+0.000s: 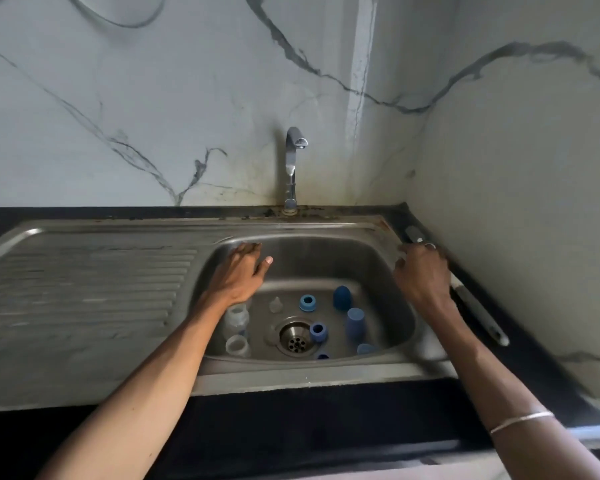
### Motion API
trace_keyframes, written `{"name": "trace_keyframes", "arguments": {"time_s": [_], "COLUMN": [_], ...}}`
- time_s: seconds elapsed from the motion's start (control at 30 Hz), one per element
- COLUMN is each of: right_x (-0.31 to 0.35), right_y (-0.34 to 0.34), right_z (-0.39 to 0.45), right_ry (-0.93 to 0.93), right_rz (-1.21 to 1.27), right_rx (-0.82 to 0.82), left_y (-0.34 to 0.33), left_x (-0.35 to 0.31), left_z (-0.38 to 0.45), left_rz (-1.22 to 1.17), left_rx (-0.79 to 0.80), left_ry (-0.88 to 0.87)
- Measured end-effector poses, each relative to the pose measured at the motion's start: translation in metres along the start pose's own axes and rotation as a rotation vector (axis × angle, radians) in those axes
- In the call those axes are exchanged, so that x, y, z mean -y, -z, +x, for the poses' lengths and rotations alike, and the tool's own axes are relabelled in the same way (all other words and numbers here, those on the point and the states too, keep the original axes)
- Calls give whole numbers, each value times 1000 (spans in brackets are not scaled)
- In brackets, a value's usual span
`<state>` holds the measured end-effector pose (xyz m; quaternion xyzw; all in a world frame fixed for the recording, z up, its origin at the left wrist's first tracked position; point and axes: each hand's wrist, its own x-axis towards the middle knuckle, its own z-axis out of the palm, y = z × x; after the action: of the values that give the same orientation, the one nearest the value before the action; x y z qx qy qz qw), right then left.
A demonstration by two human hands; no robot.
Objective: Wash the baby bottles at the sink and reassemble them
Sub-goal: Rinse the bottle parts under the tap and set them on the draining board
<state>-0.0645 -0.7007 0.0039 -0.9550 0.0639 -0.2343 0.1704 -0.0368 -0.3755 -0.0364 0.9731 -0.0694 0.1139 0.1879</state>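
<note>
Bottle parts lie scattered over the floor of the steel sink (388,258), around the drain (297,337). Two clear bottles (237,318) are at the left, partly under the left forearm; the nearer one shows its round mouth, but which way their long axes run I cannot tell. A clear teat (275,304) stands tip up beside them. Two blue rings (307,303) sit flat with their openings up, and blue caps (342,297) stand upright toward the right.

The left hand (239,275) reaches over the basin with fingers straight and relaxed, holding nothing. The right hand (421,271) is at the sink's right rim, fingers curled near a grey handle (478,311) lying on the dark counter (291,420); whether it grips anything I cannot tell. A tap (293,168) rises behind, before a veined marble wall (153,98). A ridged draining board (84,289) spreads left.
</note>
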Motion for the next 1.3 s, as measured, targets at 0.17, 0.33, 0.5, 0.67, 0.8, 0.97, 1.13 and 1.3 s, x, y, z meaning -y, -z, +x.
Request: {"name": "trace_keyframes", "arguments": {"time_s": [0.17, 0.33, 0.5, 0.67, 0.8, 0.97, 1.13, 1.3], "right_x": [47, 95, 146, 172, 174, 169, 160, 168], "right_y": [-38, -84, -118, -139, -151, -163, -170, -162], "right_z": [19, 62, 107, 136, 152, 157, 162, 160], "right_ry": [85, 120, 93, 117, 115, 182, 372, 621], "right_rz": [201, 335, 514, 595, 605, 559, 314, -67], "right_rx": [167, 244, 269, 202, 73, 86, 203, 215], "left_y": [7, 6, -4, -16, -22, -24, -27, -26], "left_x": [6, 11, 26, 26, 26, 28, 28, 33], "left_z": [12, 17, 35, 46, 48, 49, 49, 50], "left_rz": [-158, -172, -135, -86, -85, -79, -68, -71], "left_rx": [-362, -352, -345, -293, -287, -281, -277, -267], "left_ry": [56, 80, 41, -3, -23, -16, -15, 16]}}
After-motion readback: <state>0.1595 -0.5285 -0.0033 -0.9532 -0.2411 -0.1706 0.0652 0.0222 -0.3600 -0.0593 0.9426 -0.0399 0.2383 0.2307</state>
